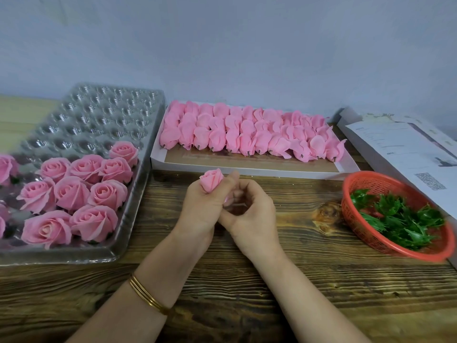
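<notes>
My left hand [200,209] grips a small pink rosebud [211,180] whose tip sticks up above the curled fingers. Pressed against it from the right, my right hand [249,211] has its fingers curled around pink petal material [228,199] at the bud's base; most of that is hidden inside the fist. Both hands hover over the wooden table [247,280] at its middle. A gold bangle [148,297] circles my left wrist.
A clear plastic tray [103,115] at the left holds several finished pink roses [71,191]. A white box [257,167] behind the hands holds rows of flattened pink buds [247,134]. At the right sits an orange basket [380,184] of green leaf pieces [400,219], with printed papers [400,149] behind it.
</notes>
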### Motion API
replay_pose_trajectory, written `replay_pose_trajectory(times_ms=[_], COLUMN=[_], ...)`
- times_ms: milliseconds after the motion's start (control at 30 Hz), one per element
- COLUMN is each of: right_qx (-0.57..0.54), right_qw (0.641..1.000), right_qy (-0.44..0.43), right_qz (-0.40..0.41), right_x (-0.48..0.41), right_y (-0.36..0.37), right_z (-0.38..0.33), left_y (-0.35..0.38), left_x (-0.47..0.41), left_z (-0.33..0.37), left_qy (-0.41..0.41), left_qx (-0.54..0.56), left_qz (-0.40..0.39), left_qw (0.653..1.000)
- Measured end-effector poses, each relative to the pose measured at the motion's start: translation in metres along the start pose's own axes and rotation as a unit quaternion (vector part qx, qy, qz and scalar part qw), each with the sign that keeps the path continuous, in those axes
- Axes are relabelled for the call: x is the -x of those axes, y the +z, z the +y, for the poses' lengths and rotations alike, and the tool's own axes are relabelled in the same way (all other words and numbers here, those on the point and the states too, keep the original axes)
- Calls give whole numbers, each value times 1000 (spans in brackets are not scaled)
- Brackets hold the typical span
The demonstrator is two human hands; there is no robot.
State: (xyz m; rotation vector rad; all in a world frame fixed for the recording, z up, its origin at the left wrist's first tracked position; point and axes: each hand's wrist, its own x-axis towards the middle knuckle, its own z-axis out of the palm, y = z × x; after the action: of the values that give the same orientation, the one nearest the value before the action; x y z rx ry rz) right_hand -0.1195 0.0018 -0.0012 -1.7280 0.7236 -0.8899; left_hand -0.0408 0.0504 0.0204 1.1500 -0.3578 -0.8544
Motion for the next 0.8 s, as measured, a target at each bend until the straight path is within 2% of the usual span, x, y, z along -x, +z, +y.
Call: replay_pose_trajectory(times_ms=[367, 633, 733, 800], right_qx=[-27, -128, -164, -217], right_qw=[1000, 989, 978, 958], right_qy=[5, 12, 53, 108], right_qz=[8, -78, -120, -154], right_x=[0, -4, -7, -8], right_y=[0, -5, -10, -11], right_z=[1, -3, -4, -6], left_y=[-1, -9, -12, -14], left_x=[-2, -7, -6, -5], left_z=[0, 6, 10, 11], left_qy=[-7, -1, -10, -14], left_qx=[17, -13, -47, -63], left_qz=[-21, -92, -115, -123], left_qw=[1000, 996, 992, 990])
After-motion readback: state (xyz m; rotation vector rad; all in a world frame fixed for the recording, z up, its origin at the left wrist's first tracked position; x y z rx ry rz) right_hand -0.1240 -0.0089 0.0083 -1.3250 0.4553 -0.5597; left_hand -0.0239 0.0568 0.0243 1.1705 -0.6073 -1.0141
